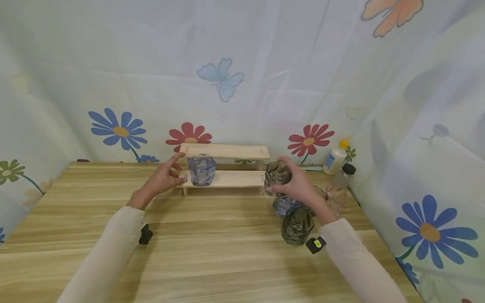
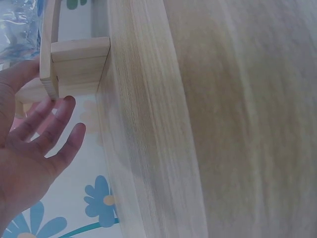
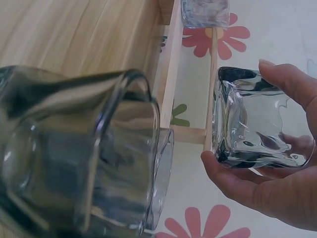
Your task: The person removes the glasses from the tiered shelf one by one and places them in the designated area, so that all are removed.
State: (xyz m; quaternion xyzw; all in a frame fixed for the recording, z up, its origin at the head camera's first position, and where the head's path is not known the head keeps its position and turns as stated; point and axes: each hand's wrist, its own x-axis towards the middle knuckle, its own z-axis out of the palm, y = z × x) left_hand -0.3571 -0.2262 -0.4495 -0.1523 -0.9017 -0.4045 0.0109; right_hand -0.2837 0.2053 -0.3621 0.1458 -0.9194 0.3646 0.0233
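A two-step wooden rack [image 1: 238, 179] stands at the back of the table, with a blue-tinted glass [image 1: 202, 170] on the left part of its lower step. My left hand [image 1: 163, 176] touches the rack's left end, thumb at the lower board and the other fingers spread loosely. In the left wrist view the fingertips [image 2: 63, 105] show close by the board's end. My right hand [image 1: 299, 183] grips a grey wavy-sided glass [image 1: 275, 179] between thumb and fingers by the lower step's right end. The right wrist view shows the held glass [image 3: 257, 121] from its side.
Below my right hand stand another grey glass [image 1: 297, 227] and a blue glass [image 1: 284, 205], with a further grey one partly hidden behind my wrist. A pinkish glass [image 1: 336, 200], a black-capped bottle [image 1: 344, 176] and a yellow-topped bottle [image 1: 335, 159] line the right side.
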